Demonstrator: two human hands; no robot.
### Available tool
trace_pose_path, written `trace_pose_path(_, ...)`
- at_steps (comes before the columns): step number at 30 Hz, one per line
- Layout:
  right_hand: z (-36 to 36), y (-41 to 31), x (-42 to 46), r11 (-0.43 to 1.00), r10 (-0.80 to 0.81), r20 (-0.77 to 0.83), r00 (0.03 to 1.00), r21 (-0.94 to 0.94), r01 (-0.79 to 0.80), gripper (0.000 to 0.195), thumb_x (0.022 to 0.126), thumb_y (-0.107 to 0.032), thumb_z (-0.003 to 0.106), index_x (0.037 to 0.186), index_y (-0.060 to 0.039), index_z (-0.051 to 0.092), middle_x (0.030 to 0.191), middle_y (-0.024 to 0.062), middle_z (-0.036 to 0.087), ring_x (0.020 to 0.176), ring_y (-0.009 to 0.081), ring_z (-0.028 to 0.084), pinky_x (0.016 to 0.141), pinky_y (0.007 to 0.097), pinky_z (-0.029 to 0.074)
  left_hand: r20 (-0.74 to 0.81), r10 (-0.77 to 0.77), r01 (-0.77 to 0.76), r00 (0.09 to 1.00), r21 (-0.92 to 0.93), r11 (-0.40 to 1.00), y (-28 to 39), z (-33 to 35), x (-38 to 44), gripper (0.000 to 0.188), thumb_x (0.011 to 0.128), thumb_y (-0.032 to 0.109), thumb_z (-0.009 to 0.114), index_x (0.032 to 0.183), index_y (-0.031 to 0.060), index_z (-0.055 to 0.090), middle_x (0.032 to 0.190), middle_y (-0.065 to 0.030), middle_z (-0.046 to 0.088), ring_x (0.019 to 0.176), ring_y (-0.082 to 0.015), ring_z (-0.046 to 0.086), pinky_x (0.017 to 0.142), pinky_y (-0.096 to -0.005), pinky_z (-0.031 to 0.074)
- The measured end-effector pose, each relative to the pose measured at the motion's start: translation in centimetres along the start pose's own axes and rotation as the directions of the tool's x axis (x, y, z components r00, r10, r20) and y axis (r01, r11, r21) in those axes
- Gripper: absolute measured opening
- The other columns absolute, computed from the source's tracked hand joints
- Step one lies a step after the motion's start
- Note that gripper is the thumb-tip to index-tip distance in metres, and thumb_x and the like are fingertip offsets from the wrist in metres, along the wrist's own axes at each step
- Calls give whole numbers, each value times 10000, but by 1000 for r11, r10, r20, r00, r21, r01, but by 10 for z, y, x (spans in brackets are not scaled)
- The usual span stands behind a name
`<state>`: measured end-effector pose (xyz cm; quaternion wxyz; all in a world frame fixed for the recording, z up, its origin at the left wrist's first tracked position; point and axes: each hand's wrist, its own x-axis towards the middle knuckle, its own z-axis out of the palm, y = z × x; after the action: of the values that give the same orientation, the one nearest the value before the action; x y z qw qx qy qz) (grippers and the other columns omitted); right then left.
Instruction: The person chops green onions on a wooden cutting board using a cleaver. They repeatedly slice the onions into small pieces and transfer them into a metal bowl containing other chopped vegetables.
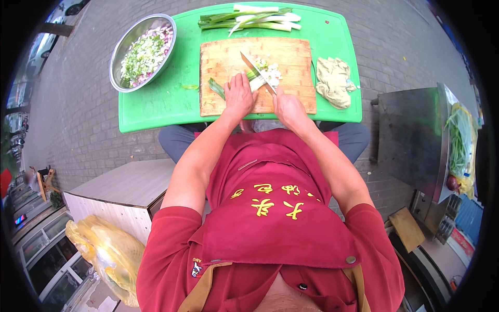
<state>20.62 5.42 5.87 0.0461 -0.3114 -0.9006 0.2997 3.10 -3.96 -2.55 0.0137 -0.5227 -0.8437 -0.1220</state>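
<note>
A kitchen knife point(257, 72) slants over a wooden cutting board point(222, 54), its handle inside my right hand point(289, 108). Under the fingers of my left hand point(239, 94) lies a length of green onion point(256, 83), held down against the board. The blade crosses that stalk just right of my left fingertips. Chopped white and pale green bits point(273, 73) are heaped on the blade's far side. A loose green leaf end point(216, 87) sticks out left of my left hand. My palm hides the knife's handle.
The board rests on a green table point(156, 113). At its left stands a metal bowl point(114, 72) of chopped green onion and purple pieces. Whole green onions point(249, 18) lie along the back; a crumpled cloth point(333, 82) sits at right. A metal cabinet point(407, 136) stands further right.
</note>
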Motion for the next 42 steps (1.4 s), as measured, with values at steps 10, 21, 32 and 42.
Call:
trace_pose_path(10, 26, 14, 13, 993, -50, 14, 999, -107, 51, 225, 1041, -165, 516, 979, 48, 556, 721, 307, 672, 709, 508, 691, 627, 592, 550, -152, 71, -62, 986, 64, 996, 1, 14, -7, 684, 911, 303, 720, 1453, -62, 520, 1376, -162, 553, 1264, -315, 511, 1033, -457, 416)
trace_pose_path(21, 32, 14, 30, 996, 85, -97, 992, 31, -82, 288, 1079, -260, 491, 1109, 17, 567, 750, 306, 688, 716, 514, 693, 682, 601, 568, -100, 2, -3, 995, -6, 1000, 1, 14, -5, 656, 943, 290, 698, 1477, -28, 489, 1429, -163, 532, 1327, -338, 492, 1077, -475, 412)
trace_pose_path(32, 33, -2, 13, 992, 26, 39, 999, -123, -21, 280, 1076, -226, 476, 1058, 42, 556, 768, 308, 692, 756, 518, 694, 702, 621, 546, -99, 13, -17, 995, -38, 999, 3, 16, -10, 642, 952, 297, 682, 1457, -59, 505, 1413, -176, 542, 1309, -345, 502, 1093, -469, 396)
trace_pose_path(42, 22, -4, 28, 993, 115, -49, 992, 44, -113, 289, 1070, -244, 501, 1107, 39, 551, 813, 342, 687, 824, 536, 697, 733, 625, 544, -141, 15, -19, 990, -30, 999, 3, 19, -13, 679, 934, 291, 717, 1471, -58, 494, 1414, -195, 542, 1296, -358, 515, 1088, -475, 415)
